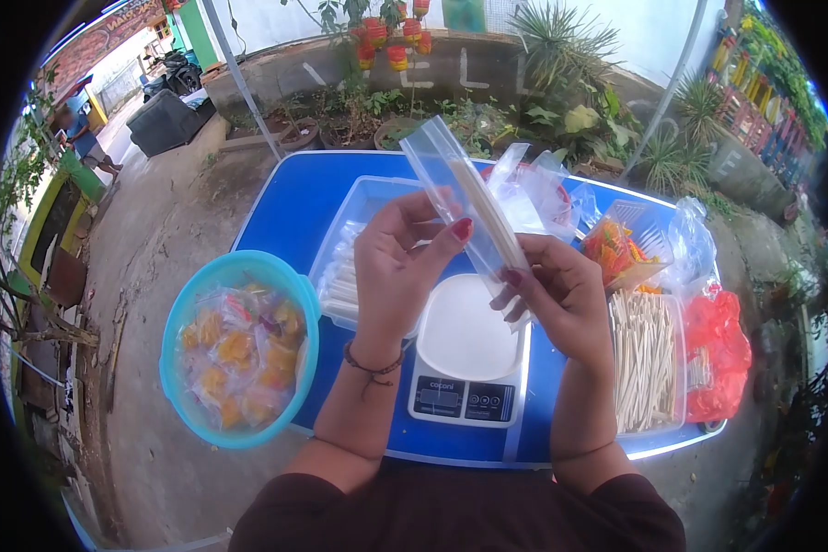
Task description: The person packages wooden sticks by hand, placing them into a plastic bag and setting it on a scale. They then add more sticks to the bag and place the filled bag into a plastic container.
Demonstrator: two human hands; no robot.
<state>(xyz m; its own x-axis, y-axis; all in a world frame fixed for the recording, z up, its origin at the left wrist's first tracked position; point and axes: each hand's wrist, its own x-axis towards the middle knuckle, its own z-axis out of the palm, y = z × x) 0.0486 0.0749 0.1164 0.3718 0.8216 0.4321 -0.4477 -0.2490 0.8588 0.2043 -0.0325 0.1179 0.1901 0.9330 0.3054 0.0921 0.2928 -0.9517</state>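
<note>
I have a blue surface [290,195] across the middle of the frame, outdoors on concrete ground [133,276], with plants [570,120] at the top and a person [86,143] at upper left. Near centre, my left hand [400,262] and right hand [561,299] both pinch a clear sleeve [488,216] of pale sticks above the white scale [469,327], covering part of its plate. Left, a turquoise basin [168,354] holds bagged yellowish pieces; a translucent tub [377,195], partly behind the left hand, holds white bundles. Right, a clear box [679,373] of loose sticks stands beside a red bag [719,345].

Left hand [398,259] and right hand [566,293] holding clear sleeve of sticks [484,216], white scale [469,333] below
</note>
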